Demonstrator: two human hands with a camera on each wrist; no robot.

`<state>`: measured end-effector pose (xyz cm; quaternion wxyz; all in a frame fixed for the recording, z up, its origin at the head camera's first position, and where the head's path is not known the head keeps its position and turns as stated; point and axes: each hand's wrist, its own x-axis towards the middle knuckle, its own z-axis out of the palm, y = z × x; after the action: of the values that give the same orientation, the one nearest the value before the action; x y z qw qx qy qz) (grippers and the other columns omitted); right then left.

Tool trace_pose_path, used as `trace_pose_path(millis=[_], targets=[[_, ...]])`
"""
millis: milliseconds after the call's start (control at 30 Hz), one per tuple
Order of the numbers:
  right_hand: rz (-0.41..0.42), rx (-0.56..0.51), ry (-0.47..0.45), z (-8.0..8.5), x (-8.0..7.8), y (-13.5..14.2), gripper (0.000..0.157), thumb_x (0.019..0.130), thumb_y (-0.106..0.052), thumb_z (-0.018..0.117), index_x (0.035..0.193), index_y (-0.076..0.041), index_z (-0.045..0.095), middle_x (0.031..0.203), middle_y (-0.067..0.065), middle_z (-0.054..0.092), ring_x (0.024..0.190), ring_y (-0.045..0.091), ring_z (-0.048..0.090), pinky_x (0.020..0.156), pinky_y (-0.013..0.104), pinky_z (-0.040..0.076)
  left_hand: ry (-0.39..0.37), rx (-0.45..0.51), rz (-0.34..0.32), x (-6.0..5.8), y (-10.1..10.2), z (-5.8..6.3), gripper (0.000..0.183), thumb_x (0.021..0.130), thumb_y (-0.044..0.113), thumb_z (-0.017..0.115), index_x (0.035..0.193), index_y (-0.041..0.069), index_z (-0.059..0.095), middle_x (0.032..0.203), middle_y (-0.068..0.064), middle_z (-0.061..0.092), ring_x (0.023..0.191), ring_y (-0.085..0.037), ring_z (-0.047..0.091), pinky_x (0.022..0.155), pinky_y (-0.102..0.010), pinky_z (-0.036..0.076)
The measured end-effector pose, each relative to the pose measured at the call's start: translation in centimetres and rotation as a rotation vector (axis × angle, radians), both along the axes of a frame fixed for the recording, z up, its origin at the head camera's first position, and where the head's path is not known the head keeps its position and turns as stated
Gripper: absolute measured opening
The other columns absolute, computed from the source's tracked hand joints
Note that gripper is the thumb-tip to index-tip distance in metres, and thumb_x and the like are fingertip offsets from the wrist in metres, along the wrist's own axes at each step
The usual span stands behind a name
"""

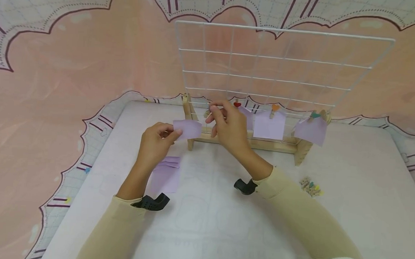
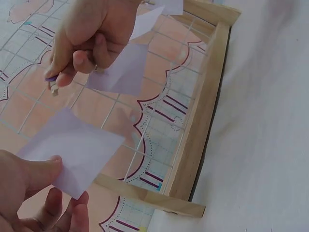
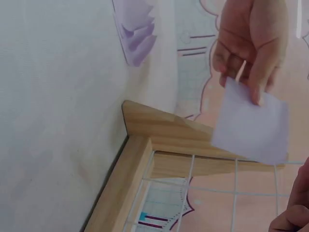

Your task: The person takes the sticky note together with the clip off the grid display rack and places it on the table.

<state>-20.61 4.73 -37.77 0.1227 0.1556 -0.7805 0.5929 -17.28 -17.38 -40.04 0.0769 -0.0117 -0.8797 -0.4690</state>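
Observation:
My left hand (image 1: 154, 144) pinches a square of pale purple paper (image 1: 189, 130) by its edge, with the thumb on its face. To the right of that paper, my right hand (image 1: 231, 126) is raised before the white wire grid (image 1: 283, 56). Between its thumb and fingertips is a tiny wooden clothespin (image 2: 54, 88) with a purple top, seen best in the left wrist view. Held paper and clothespin are apart. Along the grid's lower part hang paper squares, one (image 1: 268, 126) under an orange heart clothespin (image 1: 275, 109) and another (image 1: 310, 131) under a green-topped one.
A wooden base (image 1: 274, 145) with side feet bears the leaning grid. Below my left hand lies a fanned stack of purple paper (image 1: 166, 180) on the white table (image 1: 203, 229). A small pile of clothespins (image 1: 311, 187) lies at the right. Patterned pink cloth hangs behind.

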Motion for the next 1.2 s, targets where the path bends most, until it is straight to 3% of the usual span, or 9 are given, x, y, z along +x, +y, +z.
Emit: trace_pose_path(millis=[133,300,400,533,733,967,1200], targets=[[0.028,0.009,-0.063,0.6,0.9,1.3,0.021,0.106,-0.025,0.058,0.119,-0.011,0.066,0.086,0.008,0.072,0.053,0.030,0.065,0.041,0.028,0.045,-0.050,-0.025,-0.015,0.8,-0.7,0.1,0.024,0.096,0.028,0.074,0.104,0.006,0.076,0.099,-0.010,0.072,0.084,-0.021,0.068,0.069,-0.024,0.056],[0.081,0.000,-0.139,1.1,2.0,3.2,0.018,0.104,-0.022,0.060,0.117,-0.011,0.067,0.093,0.009,0.070,0.061,0.039,0.067,0.052,0.034,0.057,-0.086,-0.043,-0.029,2.0,-1.3,0.3,0.025,0.096,0.032,0.073,0.102,0.008,0.075,0.093,-0.010,0.075,0.080,-0.019,0.067,0.070,-0.025,0.055],[0.106,-0.002,-0.189,1.3,2.6,4.5,0.017,0.104,-0.020,0.061,0.117,-0.011,0.067,0.096,0.011,0.069,0.065,0.039,0.067,0.053,0.028,0.055,-0.095,-0.049,-0.044,2.7,-1.5,0.4,0.023,0.096,0.031,0.073,0.100,0.008,0.075,0.093,-0.009,0.075,0.082,-0.019,0.065,0.069,-0.022,0.054],[0.139,0.021,-0.280,1.2,3.4,6.7,0.021,0.105,-0.019,0.059,0.121,-0.008,0.065,0.104,0.018,0.067,0.069,0.032,0.069,0.051,0.020,0.047,-0.111,-0.066,-0.049,3.7,-2.0,0.2,0.019,0.094,0.027,0.076,0.099,0.008,0.076,0.095,-0.009,0.076,0.083,-0.020,0.065,0.067,-0.021,0.053],[0.160,0.074,-0.368,0.2,4.5,10.5,0.022,0.105,-0.021,0.059,0.122,-0.008,0.063,0.109,0.016,0.067,0.077,0.017,0.069,0.060,0.020,0.053,-0.146,-0.096,-0.046,5.1,-3.4,-0.3,0.018,0.090,0.018,0.080,0.100,0.005,0.075,0.091,-0.010,0.077,0.076,-0.013,0.069,0.065,-0.021,0.054],[0.177,0.148,-0.383,-1.2,6.0,15.4,0.030,0.106,-0.023,0.057,0.124,-0.001,0.062,0.101,0.008,0.071,0.090,0.015,0.068,0.077,0.022,0.059,-0.301,-0.127,-0.046,7.0,-5.4,-1.2,0.035,0.086,0.019,0.083,0.113,0.000,0.070,0.099,-0.014,0.077,0.082,-0.016,0.072,0.068,-0.020,0.056],[0.126,0.088,-0.389,-2.2,7.1,19.5,0.031,0.105,-0.020,0.059,0.129,-0.002,0.062,0.100,0.001,0.073,0.091,0.010,0.071,0.082,0.019,0.060,-0.401,-0.220,-0.063,8.3,-6.6,-2.8,0.046,0.081,0.029,0.088,0.114,0.002,0.070,0.097,-0.009,0.077,0.092,-0.020,0.071,0.073,-0.027,0.053]])
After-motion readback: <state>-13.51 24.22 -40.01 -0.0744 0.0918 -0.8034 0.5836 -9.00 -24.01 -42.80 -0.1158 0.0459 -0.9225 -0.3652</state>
